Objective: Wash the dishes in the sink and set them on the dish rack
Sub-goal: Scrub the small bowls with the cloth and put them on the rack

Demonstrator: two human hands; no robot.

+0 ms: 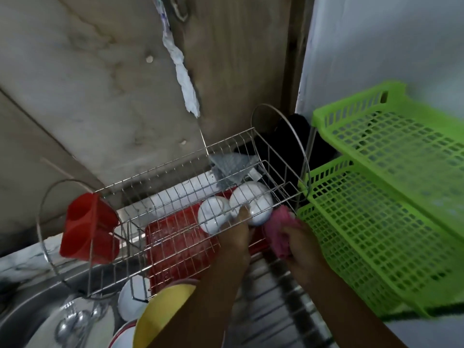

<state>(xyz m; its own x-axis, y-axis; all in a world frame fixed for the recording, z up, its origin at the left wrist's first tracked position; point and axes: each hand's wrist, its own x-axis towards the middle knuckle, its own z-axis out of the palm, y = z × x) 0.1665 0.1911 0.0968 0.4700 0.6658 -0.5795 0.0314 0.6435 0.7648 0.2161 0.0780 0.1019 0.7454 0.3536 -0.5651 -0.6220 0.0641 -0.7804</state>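
Our left hand (236, 229) touches the white bowl (256, 199) lying directly ahead in the dish rack (160, 187), though we cannot tell its grip. Our right hand (298, 237), just beside it, clutches a pink cloth (277, 229).

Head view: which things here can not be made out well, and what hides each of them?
- Left hand: wires of the dish rack and blur hide whether its fingers grip the white bowl.
- Yellow bowl: cut off by the bottom edge, partly behind the left arm.
- Black object behind the rack: too dark to identify, partly hidden by the green shelf.
- Spoons in the sink: blurred.
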